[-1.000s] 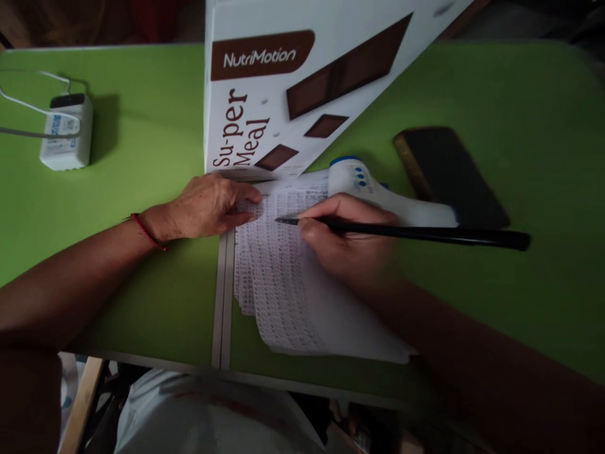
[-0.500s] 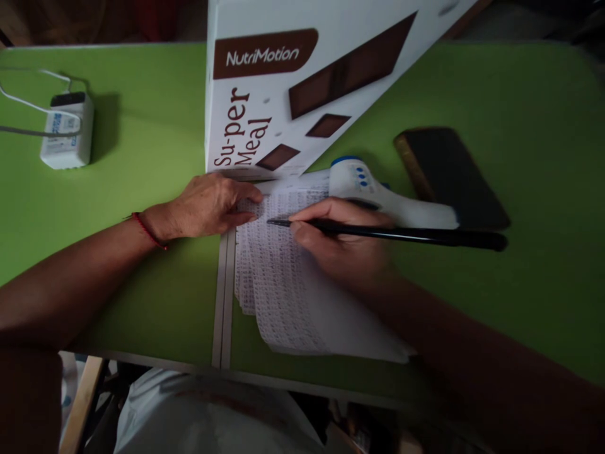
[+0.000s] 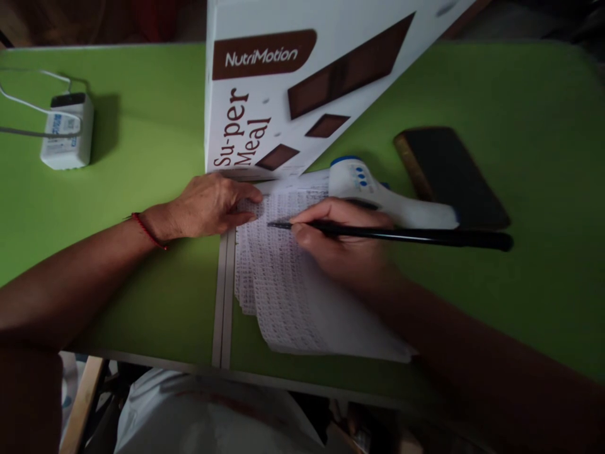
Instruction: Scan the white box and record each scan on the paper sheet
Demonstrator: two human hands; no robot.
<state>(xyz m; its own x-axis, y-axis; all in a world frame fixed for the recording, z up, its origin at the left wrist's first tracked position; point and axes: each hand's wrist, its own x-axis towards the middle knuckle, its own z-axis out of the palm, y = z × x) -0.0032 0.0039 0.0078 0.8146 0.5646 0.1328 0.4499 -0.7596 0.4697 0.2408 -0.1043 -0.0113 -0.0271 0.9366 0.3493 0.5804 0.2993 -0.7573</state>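
A long black pen (image 3: 416, 235) is pinched in my right hand (image 3: 343, 239), with its tip at the handwritten lines of the paper sheets (image 3: 288, 315). These sheets lie in a loose stack, covered with dense small writing on their left part and blank toward the lower right. My left hand (image 3: 208, 205) rests at the upper left edge of the sheets, thumb and index finger spread apart on the paper; its other fingers are partly hidden. Just beyond my right hand lies a white and blue handheld infrared thermometer (image 3: 363, 189), partly covering the top sheet.
A large white NutriMotion box (image 3: 258, 94) stands behind the sheets. To the right is a dark rectangular case or book (image 3: 456, 176). A white charger block (image 3: 69, 135) with cables sits at the left on the green table (image 3: 151, 120). A metal seam (image 3: 223, 296) crosses the tabletop.
The pen tip has shifted very slightly right and down on the paper, and the pen's far end has moved a little right. My left hand has stayed in place.
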